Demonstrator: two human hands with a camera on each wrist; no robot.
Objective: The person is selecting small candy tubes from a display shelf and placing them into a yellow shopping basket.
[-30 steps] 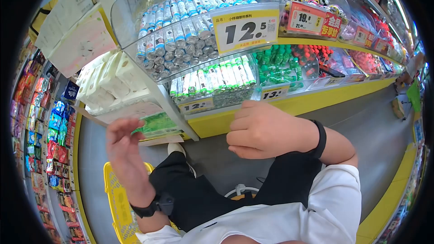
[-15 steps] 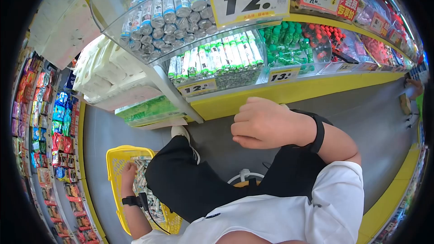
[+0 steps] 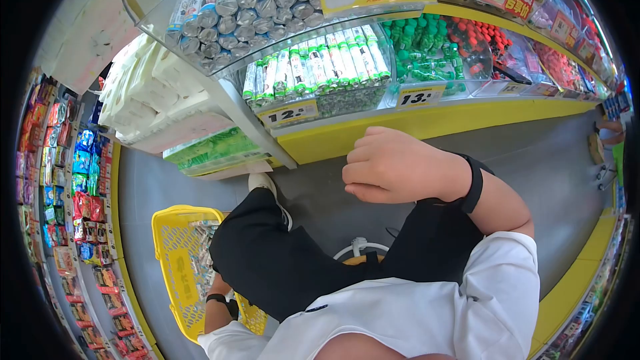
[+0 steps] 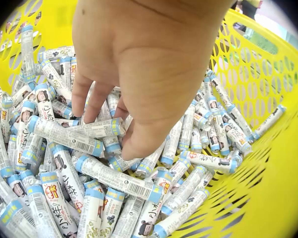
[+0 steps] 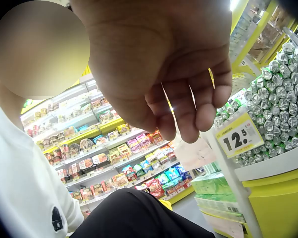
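In the left wrist view my left hand [image 4: 144,69] reaches down into the yellow basket [image 4: 275,193], fingertips among the candy rolls [image 4: 65,136] with blue-banded ends. Whether it grips one of them is hidden. The head view shows the basket [image 3: 189,211] on the floor by my leg, the left hand mostly hidden behind the knee. My right hand [image 3: 393,167] hangs in front of the shelf, holding nothing; in the right wrist view that hand [image 5: 164,64] has its fingers loosely bent and empty.
Clear bins of blue-banded rolls [image 3: 247,7], green-banded rolls [image 3: 317,67] and green bottles [image 3: 427,47] stand ahead. White tissue packs [image 3: 143,93] are beside them, snack shelves [image 3: 83,193] at the far left. A yellow shelf base [image 3: 413,123] runs below the bins.
The left hand has moved down from in front of the shelf into the basket. The head view has tilted downward, while the right hand stays nearly still.
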